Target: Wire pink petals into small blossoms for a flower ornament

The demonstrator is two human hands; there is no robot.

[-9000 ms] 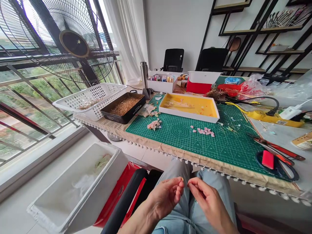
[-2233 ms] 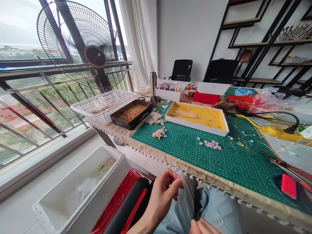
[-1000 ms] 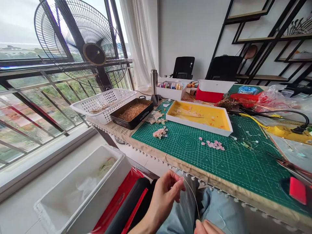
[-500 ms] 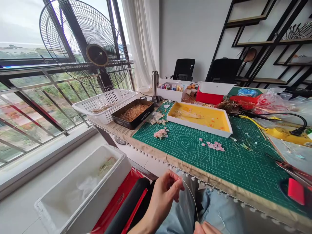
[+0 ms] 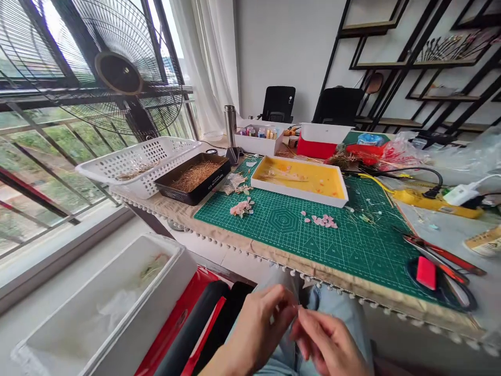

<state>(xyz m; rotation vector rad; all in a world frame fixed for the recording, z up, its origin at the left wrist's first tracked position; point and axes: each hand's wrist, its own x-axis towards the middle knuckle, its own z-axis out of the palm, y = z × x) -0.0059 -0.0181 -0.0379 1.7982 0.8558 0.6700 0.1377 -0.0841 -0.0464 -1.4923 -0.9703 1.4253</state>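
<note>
Left hand (image 5: 256, 329) and right hand (image 5: 326, 344) over the lap, below the cutting mat (image 5: 274, 245): fingertips pressed together, pinching a fine wire (image 5: 300, 308).

Brushed-steel flask (image 5: 230, 125), plastic basket (image 5: 133, 175), matt cutting mat (image 5: 274, 245)
</note>
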